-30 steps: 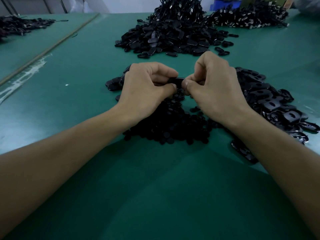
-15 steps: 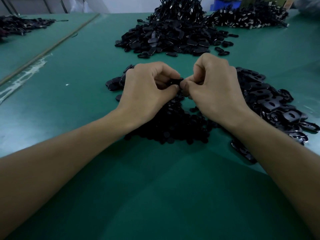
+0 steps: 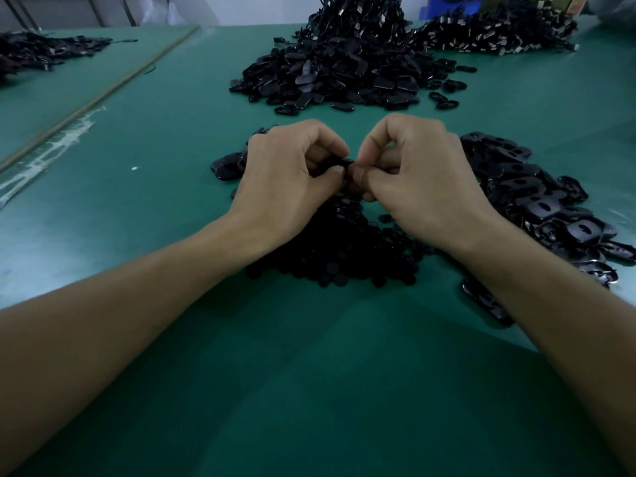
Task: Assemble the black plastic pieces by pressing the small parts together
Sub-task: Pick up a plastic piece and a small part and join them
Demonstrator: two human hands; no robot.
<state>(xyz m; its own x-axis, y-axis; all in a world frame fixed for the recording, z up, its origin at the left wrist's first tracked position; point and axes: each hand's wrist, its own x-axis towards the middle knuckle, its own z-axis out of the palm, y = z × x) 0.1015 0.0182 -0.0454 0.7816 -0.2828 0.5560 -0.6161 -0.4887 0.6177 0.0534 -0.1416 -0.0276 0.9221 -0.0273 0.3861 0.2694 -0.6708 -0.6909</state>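
Reaching in from the near edge, two bare forearms cross the green table (image 3: 327,390) and meet over its middle. Just past the wrists lies a heap of small round black buttons (image 3: 344,256), spread on the cloth beneath and between the two hands. The left hand (image 3: 285,180) and the right hand (image 3: 420,177) are curled into loose fists, knuckles up, thumbs turned inward until the fingertips nearly touch. Both are pinched on one small black plastic piece (image 3: 344,162) held between them above the button heap, with only a short dark sliver of it showing between the left forefinger and the right thumb. That sliver runs roughly left to right, from one hand toward the other, so its long axis seems to lie across the view; which end is which cannot be told, since the fingers cover most of it.

To the right of the right hand, a pile of flat black plates with oval holes (image 3: 543,208) fans out along the table, reaching down beside the right forearm. A few rounded black shells (image 3: 227,166) peek out just left of the left hand.

Farther back sits a large mound of black oval shells (image 3: 330,80), and behind it a tall tangle of black cords with metal ends (image 3: 358,15). A second such tangle (image 3: 495,36) lies at far right, and another dark pile (image 3: 38,53) at far left
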